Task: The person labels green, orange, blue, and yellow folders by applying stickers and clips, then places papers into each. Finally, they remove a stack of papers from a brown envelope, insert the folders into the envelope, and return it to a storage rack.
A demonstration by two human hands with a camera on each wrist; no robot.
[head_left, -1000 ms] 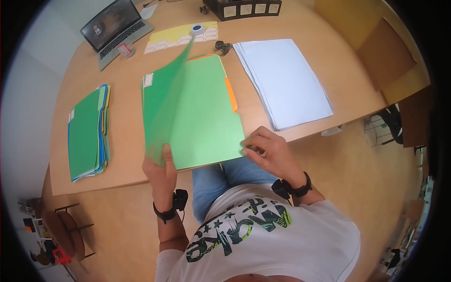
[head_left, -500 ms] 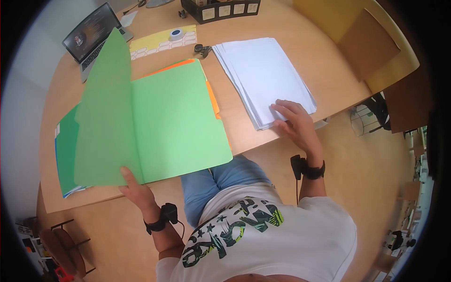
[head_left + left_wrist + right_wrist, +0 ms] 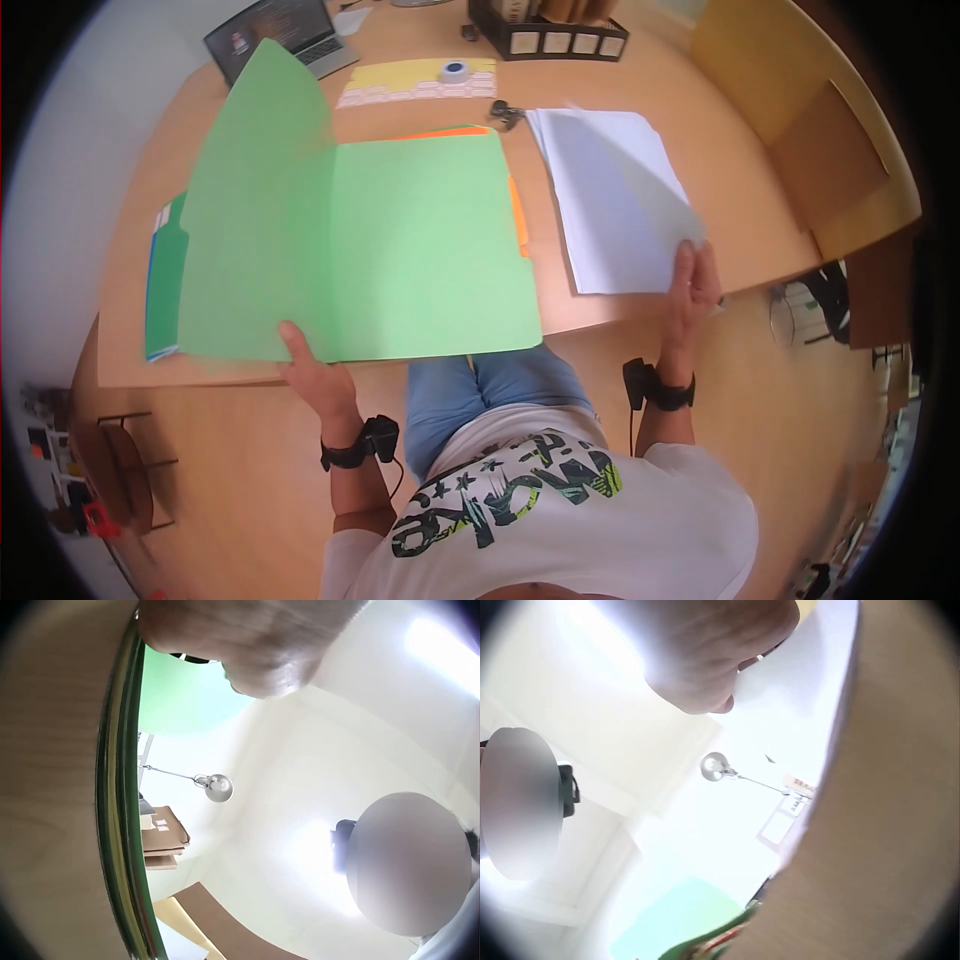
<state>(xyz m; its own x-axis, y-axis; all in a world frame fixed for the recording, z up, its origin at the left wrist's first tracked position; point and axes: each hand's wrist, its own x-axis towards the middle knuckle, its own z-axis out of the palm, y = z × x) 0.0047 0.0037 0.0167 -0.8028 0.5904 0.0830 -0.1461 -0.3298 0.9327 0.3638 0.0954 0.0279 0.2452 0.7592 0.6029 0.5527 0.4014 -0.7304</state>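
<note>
A green file folder (image 3: 430, 250) lies spread on the desk with its left cover (image 3: 255, 220) raised. At the lower edge of that cover, my left hand (image 3: 322, 385) holds it with the thumb on the inner face and the fingers hidden behind. To the right is a stack of white paper (image 3: 600, 240). My right hand (image 3: 690, 290) pinches the near right corner of its top sheet (image 3: 650, 190), which curls up off the stack. In the right wrist view, the right hand (image 3: 712, 652) is at the lifted paper (image 3: 802, 690).
Partly covered by the raised cover, a pile of folders (image 3: 165, 290) sits at the left. Orange folder tabs (image 3: 519, 220) stick out under the open one. Farther back are a laptop (image 3: 270, 35), a yellow label sheet (image 3: 400, 80), a white round object (image 3: 454, 71) and a black organizer (image 3: 570, 42).
My left hand has swung the folder's cover open to the left. The right hand has left the folder's corner, reached the paper stack and lifted a sheet's corner.
</note>
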